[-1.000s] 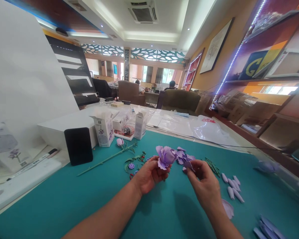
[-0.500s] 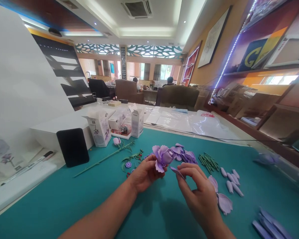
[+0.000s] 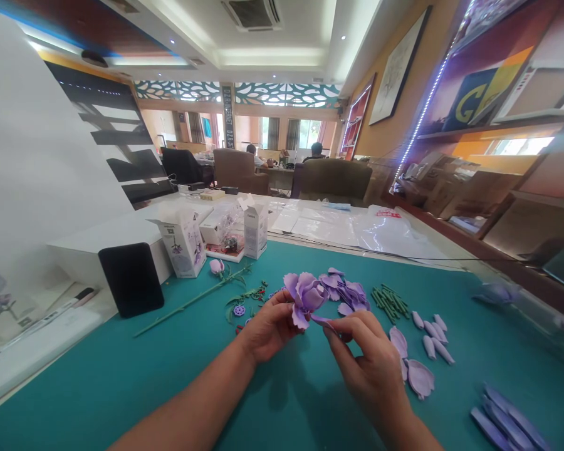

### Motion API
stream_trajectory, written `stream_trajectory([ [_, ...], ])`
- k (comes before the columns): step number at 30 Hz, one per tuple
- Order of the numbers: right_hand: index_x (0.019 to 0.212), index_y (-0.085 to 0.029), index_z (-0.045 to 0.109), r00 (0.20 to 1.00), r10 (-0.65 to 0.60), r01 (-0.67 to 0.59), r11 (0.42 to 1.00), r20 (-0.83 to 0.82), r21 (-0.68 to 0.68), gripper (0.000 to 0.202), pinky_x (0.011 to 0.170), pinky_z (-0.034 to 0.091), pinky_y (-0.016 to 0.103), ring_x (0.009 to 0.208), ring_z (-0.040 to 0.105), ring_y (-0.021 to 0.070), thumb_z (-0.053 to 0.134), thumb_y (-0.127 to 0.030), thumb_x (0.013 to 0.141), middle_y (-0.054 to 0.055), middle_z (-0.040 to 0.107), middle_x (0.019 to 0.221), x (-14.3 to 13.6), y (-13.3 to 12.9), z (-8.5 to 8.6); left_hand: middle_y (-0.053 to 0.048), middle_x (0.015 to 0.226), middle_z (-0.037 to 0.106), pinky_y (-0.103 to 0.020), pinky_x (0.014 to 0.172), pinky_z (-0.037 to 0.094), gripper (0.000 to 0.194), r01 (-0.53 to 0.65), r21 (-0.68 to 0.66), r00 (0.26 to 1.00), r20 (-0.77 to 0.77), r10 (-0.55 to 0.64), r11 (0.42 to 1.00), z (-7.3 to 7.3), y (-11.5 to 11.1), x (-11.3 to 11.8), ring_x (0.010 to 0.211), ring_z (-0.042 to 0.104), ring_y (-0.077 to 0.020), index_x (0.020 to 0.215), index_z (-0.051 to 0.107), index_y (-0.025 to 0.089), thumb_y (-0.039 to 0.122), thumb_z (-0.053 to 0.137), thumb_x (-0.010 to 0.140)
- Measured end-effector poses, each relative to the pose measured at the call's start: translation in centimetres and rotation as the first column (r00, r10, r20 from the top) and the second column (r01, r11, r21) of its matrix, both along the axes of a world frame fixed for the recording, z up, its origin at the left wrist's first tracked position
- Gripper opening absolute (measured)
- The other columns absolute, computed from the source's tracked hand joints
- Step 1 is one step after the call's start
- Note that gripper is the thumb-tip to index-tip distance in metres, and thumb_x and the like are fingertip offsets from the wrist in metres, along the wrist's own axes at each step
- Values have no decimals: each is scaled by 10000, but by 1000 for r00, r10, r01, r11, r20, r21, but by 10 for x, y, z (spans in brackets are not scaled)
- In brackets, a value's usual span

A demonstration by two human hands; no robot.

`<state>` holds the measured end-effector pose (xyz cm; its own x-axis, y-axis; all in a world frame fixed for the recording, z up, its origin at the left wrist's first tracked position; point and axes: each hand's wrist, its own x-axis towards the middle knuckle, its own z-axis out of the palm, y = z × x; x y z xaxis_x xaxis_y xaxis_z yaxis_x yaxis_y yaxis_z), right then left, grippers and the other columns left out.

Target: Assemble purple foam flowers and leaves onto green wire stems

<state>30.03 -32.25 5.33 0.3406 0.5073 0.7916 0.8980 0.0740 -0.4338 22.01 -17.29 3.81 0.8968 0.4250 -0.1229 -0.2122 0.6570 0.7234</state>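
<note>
In my left hand (image 3: 271, 327) is a purple toy flower (image 3: 306, 295) with ruffled petals around a rounded centre, held above the green mat. My right hand (image 3: 367, 352) pinches a single purple petal (image 3: 323, 321) between thumb and fingers. That petal's free end reaches the flower's lower right side; whether it is joined there I cannot tell. Just behind the flower lies a pile of loose purple petals (image 3: 350, 294). Pale cupped petals (image 3: 421, 378) rest on the mat beside my right hand, partly hidden by it.
Green stem pieces (image 3: 389, 303), pale pods (image 3: 435, 337) and long blue-violet pieces (image 3: 507, 418) lie to the right. On the left are a budded green stem (image 3: 195, 300), small green parts (image 3: 251, 294), a black upright panel (image 3: 131, 279) and opened boxes (image 3: 184, 247). People sit farther back.
My right hand has moved left, bringing the petal from beside the flower up to its lower right edge. My left hand keeps its hold on the flower. The view has shifted slightly.
</note>
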Motion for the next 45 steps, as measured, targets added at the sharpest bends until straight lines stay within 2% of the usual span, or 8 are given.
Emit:
stream_trajectory([
  [18,815,-199,602,998,1,1,1000,61,-23,103,558,383,266,645,472,144,536,-140,868,5,532,664,2,-1,-2,22,638,622,-223,581,446,321,17,-4,1000,2,-17,1000,2,-2,-1,550,543,-88,774,597,181,118,767,509],
  [31,803,-208,602,999,-19,22,999,48,-47,131,551,383,280,636,474,153,507,-180,889,12,527,657,1,-1,-1,31,633,594,-208,571,412,307,5,0,999,33,-5,1000,-2,-2,-1,562,532,-82,743,573,172,119,789,531],
  [45,765,-200,590,998,-45,48,997,46,-67,129,563,371,261,634,468,145,528,-179,877,-5,512,641,2,0,-1,25,618,598,-216,589,420,365,-5,46,998,57,3,999,-3,-4,-1,570,538,-93,837,620,175,163,816,529],
])
